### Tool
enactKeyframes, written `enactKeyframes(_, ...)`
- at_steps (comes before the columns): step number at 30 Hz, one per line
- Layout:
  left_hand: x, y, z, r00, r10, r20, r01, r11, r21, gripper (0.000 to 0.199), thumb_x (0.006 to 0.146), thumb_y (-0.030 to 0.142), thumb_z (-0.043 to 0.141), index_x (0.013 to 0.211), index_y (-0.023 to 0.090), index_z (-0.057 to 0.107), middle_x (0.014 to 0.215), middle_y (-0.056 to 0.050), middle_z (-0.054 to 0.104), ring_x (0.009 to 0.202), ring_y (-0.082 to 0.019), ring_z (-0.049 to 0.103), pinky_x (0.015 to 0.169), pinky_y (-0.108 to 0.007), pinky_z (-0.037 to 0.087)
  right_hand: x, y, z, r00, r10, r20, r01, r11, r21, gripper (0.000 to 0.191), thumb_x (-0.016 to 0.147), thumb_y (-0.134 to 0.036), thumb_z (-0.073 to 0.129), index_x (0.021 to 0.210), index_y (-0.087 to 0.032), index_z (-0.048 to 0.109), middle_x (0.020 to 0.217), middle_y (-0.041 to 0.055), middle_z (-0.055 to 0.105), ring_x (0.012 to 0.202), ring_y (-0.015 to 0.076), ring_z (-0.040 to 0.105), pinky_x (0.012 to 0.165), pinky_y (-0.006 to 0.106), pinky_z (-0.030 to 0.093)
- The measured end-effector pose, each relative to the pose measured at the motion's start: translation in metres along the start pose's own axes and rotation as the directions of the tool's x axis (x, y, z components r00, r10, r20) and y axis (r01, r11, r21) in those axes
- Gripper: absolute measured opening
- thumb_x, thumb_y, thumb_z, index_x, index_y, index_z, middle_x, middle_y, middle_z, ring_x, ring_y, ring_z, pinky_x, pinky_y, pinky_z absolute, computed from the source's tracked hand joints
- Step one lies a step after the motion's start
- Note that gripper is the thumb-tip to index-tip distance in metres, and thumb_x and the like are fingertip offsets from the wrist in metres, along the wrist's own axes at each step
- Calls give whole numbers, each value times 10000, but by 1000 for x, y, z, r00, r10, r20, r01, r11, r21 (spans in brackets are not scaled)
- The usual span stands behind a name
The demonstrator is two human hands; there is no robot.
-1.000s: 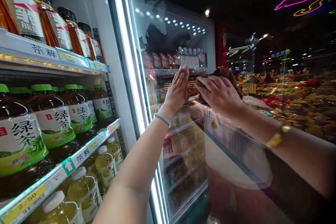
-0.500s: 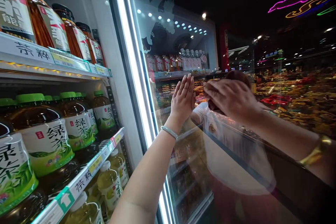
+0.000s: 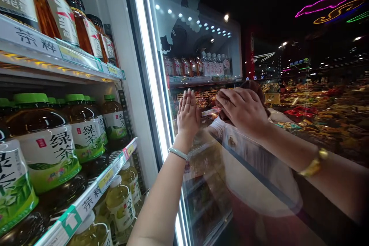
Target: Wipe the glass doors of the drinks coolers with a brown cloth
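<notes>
My left hand (image 3: 188, 113), with a pale bangle at the wrist, is raised to the glass door (image 3: 207, 184) with its straight fingers side by side and its palm flat to the pane. To its right is my right hand (image 3: 243, 109), a gold bracelet on that wrist. Its bent fingers press a brown cloth (image 3: 223, 117) to the glass; most of the cloth is hidden under the hand, and its edges blend with the dark reflection behind.
At left, an open cooler holds green tea bottles (image 3: 49, 150), amber bottles (image 3: 89, 36) and pale drinks (image 3: 119, 203) on shelves. A bright light strip (image 3: 150, 57) runs along the door frame. The glass reflects a person in a white top, bottles and neon lights.
My left hand has moved left and slightly down on the pane. My right hand has also shifted left, with the brown cloth under it. The view has turned slightly.
</notes>
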State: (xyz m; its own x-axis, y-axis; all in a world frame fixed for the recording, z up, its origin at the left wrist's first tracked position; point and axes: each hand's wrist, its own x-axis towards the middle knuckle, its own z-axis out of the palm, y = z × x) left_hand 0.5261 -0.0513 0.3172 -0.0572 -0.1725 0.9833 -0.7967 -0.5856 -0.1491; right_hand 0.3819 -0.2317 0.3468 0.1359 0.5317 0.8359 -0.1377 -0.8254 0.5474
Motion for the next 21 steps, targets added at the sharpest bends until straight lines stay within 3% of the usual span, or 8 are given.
enactKeyframes(2, -3, -6, -1, 999, -30, -27, 28, 997, -71, 574, 1100, 308, 282, 1658, 176, 257, 1710, -122, 325, 1622, -213, 196, 1341, -493, 204, 22, -23, 11, 984, 180, -2, -180, 983, 47, 458, 1025, -182, 445, 1470, -145, 546, 1471, 141, 601, 1309, 312, 514, 1090, 498, 417)
enactKeyframes(3, -4, -9, -2, 998, -48, -49, 42, 991, -128, 562, 1106, 320, 271, 1652, 185, 279, 1703, -117, 343, 1616, -205, 221, 1340, -482, 210, 31, -39, 18, 981, 195, 8, -195, 980, 47, 476, 1031, -189, 422, 1492, -126, 521, 1503, 150, 573, 1333, 324, 501, 1090, 500, 422)
enactKeyframes(7, -17, -16, -12, 978, -175, -112, 123, 922, -367, 547, 1122, 373, 214, 1628, 217, 352, 1679, -89, 406, 1579, -177, 329, 1323, -404, 273, 21, -93, 36, 999, 19, 45, -24, 994, 111, 434, 1029, -204, 422, 1423, -201, 603, 1534, 55, 574, 1375, 250, 497, 1181, 428, 386)
enactKeyframes(9, -35, -15, -17, 984, -158, -83, 117, 923, -368, 550, 1123, 380, 209, 1634, 223, 341, 1688, -88, 385, 1589, -193, 309, 1331, -429, 249, -8, -98, 31, 992, -112, 63, 101, 984, 149, 407, 1026, -227, 457, 1396, -214, 624, 1558, 20, 555, 1406, 229, 480, 1210, 399, 367)
enactKeyframes(11, -58, -12, -18, 994, -104, -26, 91, 948, -306, 547, 1122, 369, 235, 1650, 239, 292, 1709, -86, 334, 1607, -209, 257, 1344, -469, 191, -31, -91, 22, 991, -129, 29, 124, 982, 144, 405, 1020, -242, 501, 1408, -250, 617, 1538, -3, 577, 1383, 214, 506, 1185, 393, 387)
enactKeyframes(14, -93, -4, -11, 990, -140, 2, 137, 961, -242, 549, 1120, 349, 247, 1662, 266, 242, 1730, -71, 274, 1626, -203, 176, 1352, -477, 133, -34, -86, 19, 999, 32, 6, -33, 993, 109, 444, 1009, -247, 539, 1450, -272, 588, 1502, 19, 612, 1324, 232, 553, 1133, 426, 416)
enactKeyframes(17, -118, 7, -3, 969, -244, -31, 230, 943, -238, 550, 1118, 344, 214, 1664, 277, 236, 1724, -59, 299, 1628, -188, 165, 1357, -472, 102, -25, -106, 26, 988, 151, 18, -152, 986, 72, 435, 1014, -272, 521, 1440, -250, 609, 1505, 37, 609, 1311, 251, 574, 1115, 442, 437)
enactKeyframes(21, -139, 26, 1, 945, -325, -23, 311, 921, -236, 563, 1113, 370, 200, 1670, 291, 214, 1741, -49, 248, 1629, -197, 167, 1358, -479, 98, -58, -124, 17, 996, -9, 88, 4, 998, 63, 388, 1021, -336, 493, 1361, -405, 666, 1529, -96, 577, 1384, 166, 547, 1152, 349, 459)
